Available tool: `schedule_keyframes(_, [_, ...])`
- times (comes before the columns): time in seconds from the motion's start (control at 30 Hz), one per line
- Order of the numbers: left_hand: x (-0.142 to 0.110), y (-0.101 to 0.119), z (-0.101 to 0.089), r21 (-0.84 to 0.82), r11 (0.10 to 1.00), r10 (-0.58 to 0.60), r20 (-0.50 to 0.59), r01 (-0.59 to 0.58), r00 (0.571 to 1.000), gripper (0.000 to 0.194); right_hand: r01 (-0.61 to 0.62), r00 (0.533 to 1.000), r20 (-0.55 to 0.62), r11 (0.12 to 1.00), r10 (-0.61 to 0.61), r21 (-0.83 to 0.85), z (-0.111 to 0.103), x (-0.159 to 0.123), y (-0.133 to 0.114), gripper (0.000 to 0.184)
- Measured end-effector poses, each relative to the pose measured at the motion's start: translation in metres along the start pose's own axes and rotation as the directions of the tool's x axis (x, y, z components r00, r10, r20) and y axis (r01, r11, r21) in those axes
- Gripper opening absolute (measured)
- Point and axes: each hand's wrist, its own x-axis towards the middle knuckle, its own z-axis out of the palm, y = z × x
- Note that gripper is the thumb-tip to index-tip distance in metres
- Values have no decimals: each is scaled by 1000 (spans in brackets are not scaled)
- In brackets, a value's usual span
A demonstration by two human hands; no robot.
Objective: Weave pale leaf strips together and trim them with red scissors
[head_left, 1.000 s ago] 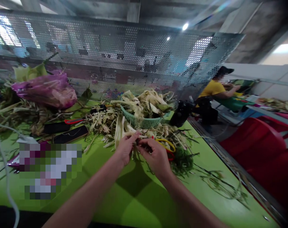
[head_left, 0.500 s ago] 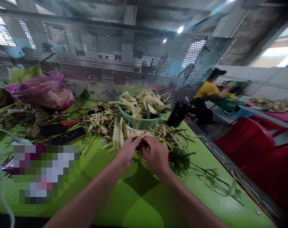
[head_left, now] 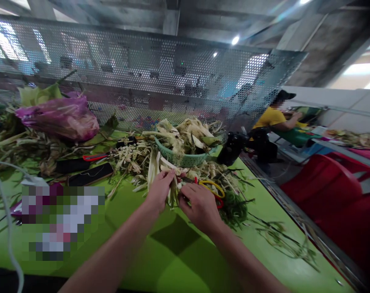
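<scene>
My left hand [head_left: 160,189] pinches a bundle of pale, dry husk strips [head_left: 173,191], which hang down between my hands. Just right of it, my right hand [head_left: 200,203] is closed with the fingers curled; what they hold, if anything, is hidden. Scissors [head_left: 215,188] with yellow and red handles lie right behind the right hand's knuckles, their blades partly covered. A tangle of green string [head_left: 236,209] rests beside them. Behind the hands, a green plastic basket [head_left: 185,158] is heaped with dry husks [head_left: 197,132].
Loose husk scraps surround the basket on the green table [head_left: 126,244]. A black camera-like object [head_left: 232,148] stands right of it. Pliers with red handles [head_left: 95,157], a dark phone-like slab [head_left: 91,175] and a pink plastic bag [head_left: 59,118] lie left. Red chairs [head_left: 322,179] stand right.
My hands have come apart slightly, the right one moving right and down from the left. More of the husk strips and the scissors now shows. The whole view has shifted a little.
</scene>
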Motion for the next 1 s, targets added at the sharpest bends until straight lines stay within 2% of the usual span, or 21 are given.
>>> schedule_keyframes(0.1, [1, 3, -3, -20, 1000, -15, 57, 17, 998, 26, -162, 983, -32, 939, 180, 303, -6, -1, 8, 18])
schedule_keyframes(0.17, [3, 3, -5, -50, 999, -12, 91, 17, 996, 24, -281, 932, -65, 826, 356, 489, -9, -1, 16, 22])
schedule_keyframes(0.23, [5, 1, -5, -65, 996, -47, 124, 55, 991, 20, -341, 875, -57, 696, 480, 632, -10, 1, 23, 27])
schedule_keyframes(0.33, [5, -2, -3, -64, 988, -127, 193, 142, 973, 16, -390, 845, 84, 502, 528, 772, -8, 4, 29, 41])
schedule_keyframes(0.43, [3, -4, -2, -68, 984, -143, 247, 164, 959, 14, -416, 835, 177, 388, 520, 822, -6, 5, 29, 41])
schedule_keyframes(0.53, [3, -5, -1, -43, 983, -161, 273, 179, 948, 14, -430, 821, 207, 338, 532, 837, -6, 6, 28, 30])
schedule_keyframes(0.63, [3, -4, -1, -73, 981, -154, 266, 179, 952, 9, -450, 792, 220, 300, 570, 841, -4, 6, 30, 27])
schedule_keyframes(0.8, [3, 0, -2, -133, 977, -124, 292, 168, 949, 17, -455, 748, 176, 300, 640, 839, 0, 7, 36, 26])
schedule_keyframes(0.87, [4, 1, -3, -96, 983, -122, 294, 156, 948, 18, -456, 751, 171, 314, 638, 833, -1, 7, 37, 26])
schedule_keyframes(0.93, [3, 1, -5, -30, 993, -98, 293, 111, 951, 19, -444, 775, 176, 325, 607, 835, -5, 7, 38, 24])
schedule_keyframes(1.0, [2, 1, -5, 63, 997, -65, 292, 49, 954, 20, -413, 803, 191, 297, 564, 861, -8, 7, 38, 22])
